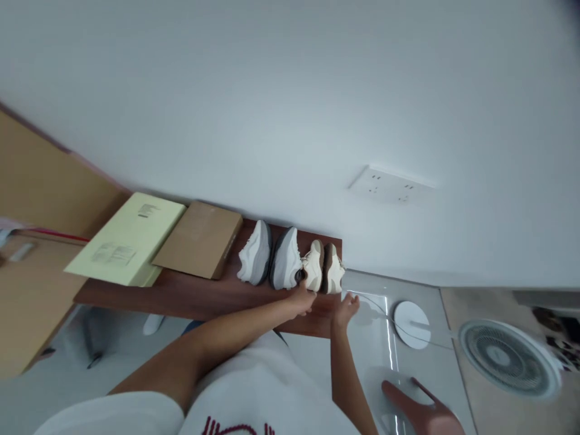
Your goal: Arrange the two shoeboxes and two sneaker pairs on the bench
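Observation:
A pair of cream shoes with brown soles lies on its sides at the right end of a dark wooden board (203, 299), soles facing each other. My left hand (302, 300) has its fingers closed at the near end of the left cream shoe (312, 266), beside its dark opening. Just off the board's right edge, my right hand (347, 309) is held near the right cream shoe (334, 272) without touching it; its fingers are loosely bent and hold nothing visible. Left of these lie a grey-and-white sneaker (286, 260) and its mate (255, 254), dark soles turned toward each other.
A brown cardboard box (199, 238) and a pale yellow box (129, 238) sit on the board's left part. Cardboard (40, 290) stands at far left. A wall with a socket panel (392, 184) runs behind. A fan (507, 359) and a pinkish chair (421, 408) are at right.

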`<state>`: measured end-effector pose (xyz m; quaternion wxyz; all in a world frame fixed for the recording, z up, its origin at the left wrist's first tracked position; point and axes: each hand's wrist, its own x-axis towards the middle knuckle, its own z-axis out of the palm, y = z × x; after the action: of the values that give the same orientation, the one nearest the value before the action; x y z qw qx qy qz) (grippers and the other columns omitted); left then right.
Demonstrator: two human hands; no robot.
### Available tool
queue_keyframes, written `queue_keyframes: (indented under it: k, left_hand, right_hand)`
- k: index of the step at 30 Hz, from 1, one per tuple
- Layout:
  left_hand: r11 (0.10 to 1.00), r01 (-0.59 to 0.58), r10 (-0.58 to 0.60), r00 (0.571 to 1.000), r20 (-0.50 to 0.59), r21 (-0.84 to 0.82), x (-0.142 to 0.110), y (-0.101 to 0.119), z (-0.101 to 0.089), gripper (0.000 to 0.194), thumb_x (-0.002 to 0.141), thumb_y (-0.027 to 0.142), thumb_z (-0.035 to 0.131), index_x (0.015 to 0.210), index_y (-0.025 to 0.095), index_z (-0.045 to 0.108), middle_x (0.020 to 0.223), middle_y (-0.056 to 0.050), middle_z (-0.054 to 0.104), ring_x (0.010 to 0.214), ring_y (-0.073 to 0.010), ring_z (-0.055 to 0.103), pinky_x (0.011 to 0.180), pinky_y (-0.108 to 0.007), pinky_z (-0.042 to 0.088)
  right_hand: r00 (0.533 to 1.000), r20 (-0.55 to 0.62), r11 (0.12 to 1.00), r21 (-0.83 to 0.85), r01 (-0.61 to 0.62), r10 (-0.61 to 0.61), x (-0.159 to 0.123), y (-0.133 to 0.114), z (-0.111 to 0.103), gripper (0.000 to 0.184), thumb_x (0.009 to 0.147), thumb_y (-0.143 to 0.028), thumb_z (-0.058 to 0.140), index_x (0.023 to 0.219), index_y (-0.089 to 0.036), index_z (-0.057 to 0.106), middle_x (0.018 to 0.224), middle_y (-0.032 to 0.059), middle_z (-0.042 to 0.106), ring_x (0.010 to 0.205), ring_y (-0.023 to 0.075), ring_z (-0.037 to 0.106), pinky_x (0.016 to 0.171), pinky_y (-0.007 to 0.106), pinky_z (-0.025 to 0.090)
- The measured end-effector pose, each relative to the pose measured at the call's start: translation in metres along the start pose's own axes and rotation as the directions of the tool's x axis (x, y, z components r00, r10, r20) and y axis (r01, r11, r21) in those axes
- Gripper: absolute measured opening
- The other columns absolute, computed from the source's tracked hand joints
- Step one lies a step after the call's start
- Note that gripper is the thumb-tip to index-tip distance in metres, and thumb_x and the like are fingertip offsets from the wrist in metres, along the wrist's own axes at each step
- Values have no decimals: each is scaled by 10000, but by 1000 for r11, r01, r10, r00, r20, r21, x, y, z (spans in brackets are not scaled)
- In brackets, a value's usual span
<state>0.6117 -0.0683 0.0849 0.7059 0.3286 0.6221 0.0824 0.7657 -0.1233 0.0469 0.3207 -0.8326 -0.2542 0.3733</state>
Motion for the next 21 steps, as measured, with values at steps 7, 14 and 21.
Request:
queue_keyframes:
  k: [7,14,21]
  left_hand:
    - [569,-579,552,795,251,584,-97,-16,-151,443,928,376,496,1338,245,600,1316,-91,673,1200,-259,632,1041,-381,453]
    - [676,-223,681,553,-481,702,-115,-66,-322,508,928,368,412,1363,142,547,1330,-157,646,1258,-295,592,1085,-441,452]
    - [722,60,560,533,-634,689,-132,-100,-461,587,897,364,469,1423,103,493,1399,-212,579,1302,-368,545,1077,-512,442]
  right_hand:
    - [947,-242,949,184,258,-211,-62,-10,7,781,859,-683,477,1437,-160,419,1427,159,501,1278,280,537,1051,426,471]
    - [806,134,813,3,582,-577,-127,-87,91,551,881,-525,568,1332,-209,545,1384,161,536,1245,288,558,1000,475,503]
    - [501,523,390,-315,865,-690,-220,-170,260,492,877,-313,629,1352,-193,585,1570,181,385,1479,395,288,1153,602,306]
